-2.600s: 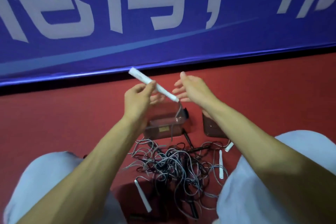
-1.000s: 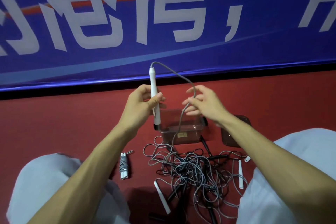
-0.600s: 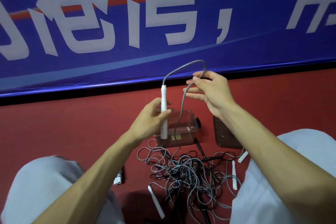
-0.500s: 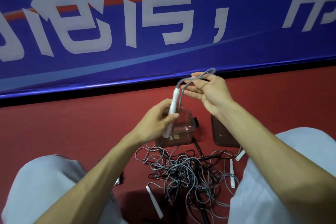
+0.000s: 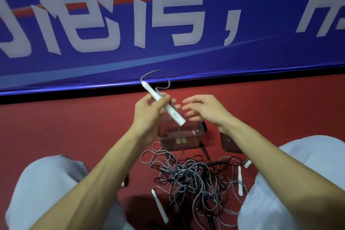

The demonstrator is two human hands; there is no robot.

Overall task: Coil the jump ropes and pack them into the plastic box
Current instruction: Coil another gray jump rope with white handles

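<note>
Here, a white jump-rope handle (image 5: 175, 115) is held at a slant in the left grip (image 5: 149, 112), thumb and fingers curled round its middle; its grey cord (image 5: 158, 70) is looped above the upper end. The right grip (image 5: 205, 110) is kept just beside it, fingers spread and loose, nothing held. The clear plastic box (image 5: 197, 133) is set on the red floor (image 5: 74, 127) below the hands. A tangle of ropes (image 5: 192, 177) is heaped just in front of it, with loose white handles (image 5: 159, 205) at its edges.
</note>
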